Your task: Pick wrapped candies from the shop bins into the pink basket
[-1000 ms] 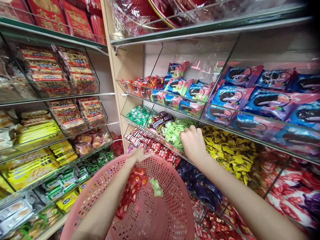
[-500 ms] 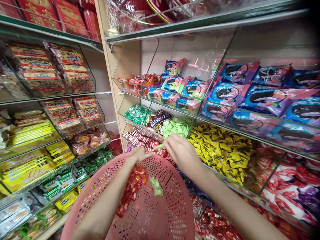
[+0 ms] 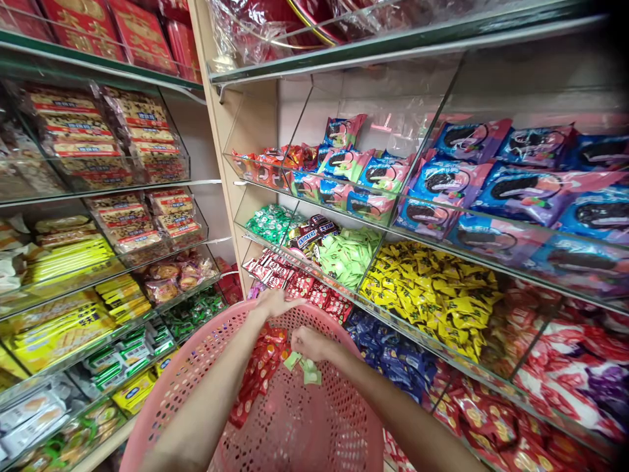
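A pink perforated plastic basket (image 3: 167, 387) tilts in front of me, its open mouth toward me. My left hand (image 3: 270, 304) is closed over its far rim. Inside the basket, my right hand (image 3: 310, 343) has its fingers curled, with a pale green wrapped candy (image 3: 293, 360) at the fingertips. Just below it, another green wrapped candy (image 3: 311, 376) rests against the basket wall. Red wrapped candies (image 3: 258, 373) lie in a strip on the basket's left side, partly behind my left forearm.
Glass-fronted shelves surround the basket. Beyond it are a bin of green candies (image 3: 351, 254), Snickers bars (image 3: 314, 231), yellow packets (image 3: 427, 288) and blue packets (image 3: 388, 347). A glass shelf edge (image 3: 442, 252) juts out at right. Boxed and bagged biscuits (image 3: 83, 137) fill the left shelves.
My right hand has moved from beside the green candy bin down into the basket, bringing a green candy with it. My left hand stays on the rim.
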Demonstrator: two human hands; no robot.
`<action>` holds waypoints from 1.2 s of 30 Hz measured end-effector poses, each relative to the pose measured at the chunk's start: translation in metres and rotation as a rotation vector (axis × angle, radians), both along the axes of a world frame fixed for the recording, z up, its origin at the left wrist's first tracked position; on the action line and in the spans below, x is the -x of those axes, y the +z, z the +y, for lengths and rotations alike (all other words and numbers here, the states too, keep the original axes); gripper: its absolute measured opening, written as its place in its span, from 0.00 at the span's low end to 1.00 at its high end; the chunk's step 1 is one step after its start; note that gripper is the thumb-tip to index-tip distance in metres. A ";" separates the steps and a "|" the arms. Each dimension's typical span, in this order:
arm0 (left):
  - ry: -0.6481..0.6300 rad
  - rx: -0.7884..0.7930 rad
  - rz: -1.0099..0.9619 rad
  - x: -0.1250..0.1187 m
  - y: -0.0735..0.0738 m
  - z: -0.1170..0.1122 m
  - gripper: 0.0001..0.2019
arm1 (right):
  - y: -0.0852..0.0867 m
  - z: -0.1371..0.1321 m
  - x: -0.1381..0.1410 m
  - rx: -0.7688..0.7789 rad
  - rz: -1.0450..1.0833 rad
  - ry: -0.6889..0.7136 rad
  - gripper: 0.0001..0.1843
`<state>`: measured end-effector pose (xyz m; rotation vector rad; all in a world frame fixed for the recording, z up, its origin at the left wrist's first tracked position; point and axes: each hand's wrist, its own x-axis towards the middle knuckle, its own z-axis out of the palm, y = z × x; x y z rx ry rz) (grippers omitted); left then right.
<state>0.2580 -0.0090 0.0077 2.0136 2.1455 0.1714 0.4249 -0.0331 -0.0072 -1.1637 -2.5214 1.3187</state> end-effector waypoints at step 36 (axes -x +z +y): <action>0.018 -0.015 -0.018 0.005 -0.003 0.000 0.37 | 0.160 0.029 -0.042 -1.307 -0.401 -0.163 0.11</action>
